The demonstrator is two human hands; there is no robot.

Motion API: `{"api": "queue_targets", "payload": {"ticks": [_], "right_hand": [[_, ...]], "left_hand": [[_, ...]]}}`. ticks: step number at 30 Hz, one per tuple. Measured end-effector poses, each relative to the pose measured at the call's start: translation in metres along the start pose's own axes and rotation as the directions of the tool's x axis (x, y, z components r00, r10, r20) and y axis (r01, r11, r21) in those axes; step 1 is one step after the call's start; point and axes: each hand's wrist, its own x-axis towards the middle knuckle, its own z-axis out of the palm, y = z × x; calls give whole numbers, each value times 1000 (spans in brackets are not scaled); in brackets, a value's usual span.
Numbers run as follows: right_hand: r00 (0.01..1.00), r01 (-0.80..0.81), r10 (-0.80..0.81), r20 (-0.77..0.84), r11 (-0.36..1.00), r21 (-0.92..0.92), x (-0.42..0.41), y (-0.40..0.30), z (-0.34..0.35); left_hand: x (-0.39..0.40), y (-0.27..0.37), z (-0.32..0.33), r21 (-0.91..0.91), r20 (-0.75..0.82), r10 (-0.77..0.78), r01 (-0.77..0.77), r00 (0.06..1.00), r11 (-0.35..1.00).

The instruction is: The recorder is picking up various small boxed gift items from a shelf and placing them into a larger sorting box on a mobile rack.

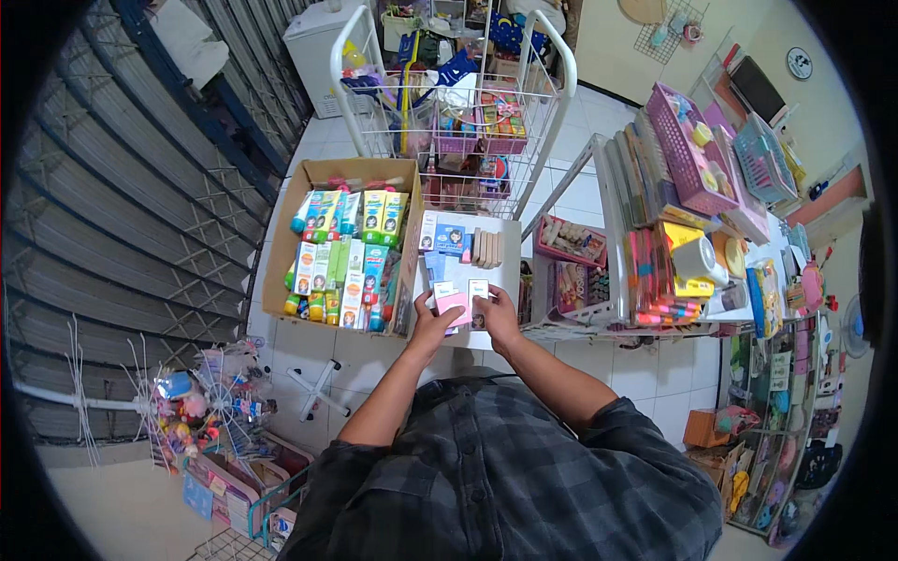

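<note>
My left hand (429, 322) grips a small pink and white carton (451, 308), thumb across its front. In my right hand (501, 319) is a slim white carton (478, 289) with a cartoon figure on its lower part. Both hands are above the near part of a white tabletop (506, 242). Just beyond them lie a blue carton with a cartoon face (450, 237), a white carton (428, 231) and a row of several tan boxes (487, 248). A light blue flat item (434, 265) is partly covered near my left hand.
Left of the tabletop stands an open cardboard box (412, 280) full of tubes and cartons. A white wire trolley (540, 105) rises behind. To the right, a crowded table holds stacked goods and a purple basket (691, 151). A wheeled base (314, 390) sits on the floor.
</note>
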Motion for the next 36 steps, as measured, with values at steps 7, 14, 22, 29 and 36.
{"api": "queue_targets", "payload": {"ticks": [7, 14, 22, 29, 36], "right_hand": [[984, -130, 105, -146, 976, -176, 88, 34, -4], [976, -183, 167, -139, 976, -118, 134, 52, -6], [982, -143, 107, -158, 960, -242, 150, 68, -11], [992, -114, 89, -87, 935, -335, 153, 79, -5], [985, -105, 27, -172, 879, -466, 147, 71, -2]], "left_hand": [[89, -28, 16, 150, -134, 32, -11, 991, 989], [143, -42, 14, 466, -191, 162, -56, 968, 883], [151, -46, 14, 674, -142, 218, -67, 966, 735], [149, -38, -2, 626, -114, 153, -48, 982, 778], [140, -44, -2, 497, -236, 200, -58, 951, 866]]}}
